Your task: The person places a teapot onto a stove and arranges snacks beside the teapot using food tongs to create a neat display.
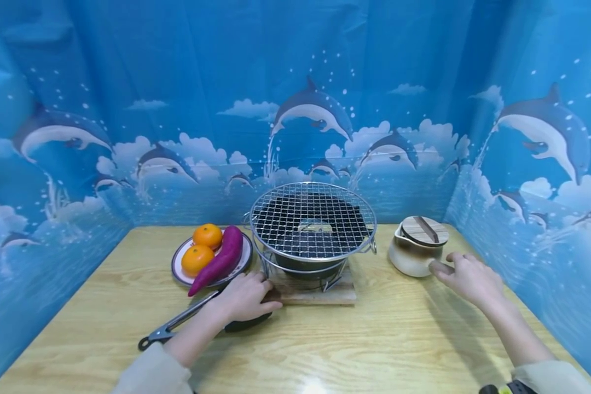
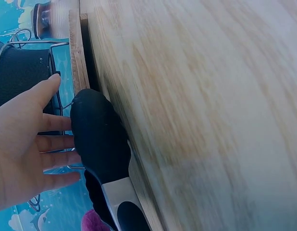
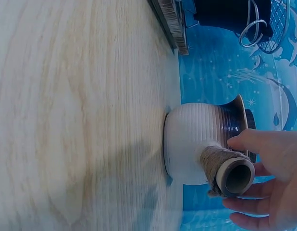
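Tongs [image 1: 192, 311] with black scalloped heads lie on the table at the left front. My left hand [image 1: 248, 295] is over their head end, hiding part of it. In the left wrist view, its fingers [image 2: 57, 143] are extended beside the black tong head [image 2: 100, 134], not curled round it. A cream and brown ceramic pot [image 1: 411, 260] with a wooden lid [image 1: 425, 230] stands at the right. My right hand [image 1: 473, 282] is at its side handle. In the right wrist view, that hollow handle [image 3: 220, 166] is wrapped in twine, with loosely spread thumb and fingers around it.
A round wire mesh [image 1: 312, 219] tops a black stove [image 1: 307, 266] on a wooden board [image 1: 345, 293] at the centre back. To its left, a plate [image 1: 177, 262] holds two oranges [image 1: 197, 260] and a long purple vegetable [image 1: 224, 260]. A dolphin-print curtain [image 1: 202, 82] surrounds the table.
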Available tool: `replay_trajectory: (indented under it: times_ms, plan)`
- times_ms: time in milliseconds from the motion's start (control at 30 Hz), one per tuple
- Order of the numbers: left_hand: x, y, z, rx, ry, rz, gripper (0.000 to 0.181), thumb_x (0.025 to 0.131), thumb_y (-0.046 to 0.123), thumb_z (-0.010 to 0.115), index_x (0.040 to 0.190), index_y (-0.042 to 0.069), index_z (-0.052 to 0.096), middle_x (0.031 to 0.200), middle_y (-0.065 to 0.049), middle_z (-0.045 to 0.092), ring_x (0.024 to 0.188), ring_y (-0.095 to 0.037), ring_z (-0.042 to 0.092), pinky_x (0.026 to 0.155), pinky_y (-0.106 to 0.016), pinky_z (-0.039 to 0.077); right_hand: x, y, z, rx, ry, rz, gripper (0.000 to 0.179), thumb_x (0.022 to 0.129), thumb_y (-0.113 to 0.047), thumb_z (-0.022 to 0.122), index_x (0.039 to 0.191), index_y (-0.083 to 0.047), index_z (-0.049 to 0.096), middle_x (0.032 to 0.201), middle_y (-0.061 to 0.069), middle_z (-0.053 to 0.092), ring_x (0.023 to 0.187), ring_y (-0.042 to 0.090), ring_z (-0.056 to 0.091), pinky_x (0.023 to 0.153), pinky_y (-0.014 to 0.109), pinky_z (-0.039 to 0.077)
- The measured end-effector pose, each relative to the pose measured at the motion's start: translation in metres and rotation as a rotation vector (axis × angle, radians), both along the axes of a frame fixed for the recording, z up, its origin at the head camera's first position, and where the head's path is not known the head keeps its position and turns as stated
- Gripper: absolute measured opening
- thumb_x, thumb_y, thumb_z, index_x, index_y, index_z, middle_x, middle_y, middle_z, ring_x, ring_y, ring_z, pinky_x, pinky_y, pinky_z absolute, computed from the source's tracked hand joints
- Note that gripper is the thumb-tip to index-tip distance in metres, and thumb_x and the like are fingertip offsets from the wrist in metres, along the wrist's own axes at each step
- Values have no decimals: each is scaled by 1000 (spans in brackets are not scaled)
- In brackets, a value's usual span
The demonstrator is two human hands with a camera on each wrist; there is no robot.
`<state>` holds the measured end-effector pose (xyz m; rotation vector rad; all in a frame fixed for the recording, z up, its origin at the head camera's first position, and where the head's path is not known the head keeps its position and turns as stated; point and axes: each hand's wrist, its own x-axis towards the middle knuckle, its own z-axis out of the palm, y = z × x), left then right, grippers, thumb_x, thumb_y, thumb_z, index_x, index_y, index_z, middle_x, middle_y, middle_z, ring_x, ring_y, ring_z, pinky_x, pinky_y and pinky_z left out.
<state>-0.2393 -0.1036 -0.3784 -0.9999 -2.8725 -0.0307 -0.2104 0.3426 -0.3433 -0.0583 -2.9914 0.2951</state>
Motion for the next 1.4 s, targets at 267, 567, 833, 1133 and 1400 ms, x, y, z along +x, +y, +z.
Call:
replay_trajectory:
  times_ms: [267, 567, 833, 1133, 1400]
  plan:
    - [0, 0, -2, -15, 24, -13, 46, 83, 51, 61, 98, 9, 67, 86, -6, 58, 82, -23, 54, 72, -41, 46, -1, 3, -3, 32, 7, -3, 61, 85, -47, 57, 112, 7, 52, 100, 29, 54, 88, 51, 53, 53, 50, 42]
    - [2, -2, -3, -2, 67, -34, 46, 81, 50, 63, 96, 6, 66, 85, -7, 58, 82, -24, 54, 72, -42, 45, -9, 3, -12, 91, 72, 18, 42, 80, -37, 62, 91, 2, 54, 79, 20, 51, 68, 41, 54, 45, 45, 39]
    - [0, -1, -5, -10, 110, -52, 44, 80, 50, 64, 91, 7, 65, 81, -6, 56, 79, -24, 52, 70, -40, 44, -10, -1, -17, 140, 159, 39, 38, 77, -29, 65, 87, 5, 52, 73, 17, 48, 64, 33, 50, 44, 43, 39]
    - [-1, -2, -6, -3, 137, -72, 44, 80, 49, 65, 90, 6, 65, 81, -6, 56, 78, -25, 52, 70, -40, 44, -13, -5, -19, 195, 176, 25, 36, 78, -24, 64, 88, 8, 52, 74, 20, 49, 68, 35, 49, 48, 46, 41]
    - [0, -2, -6, -2, 143, -75, 44, 79, 48, 65, 92, 6, 65, 84, -7, 56, 79, -25, 52, 71, -41, 44, -16, -8, -21, 203, 178, 1, 31, 84, -24, 58, 84, 6, 51, 72, 19, 47, 65, 34, 46, 49, 48, 40]
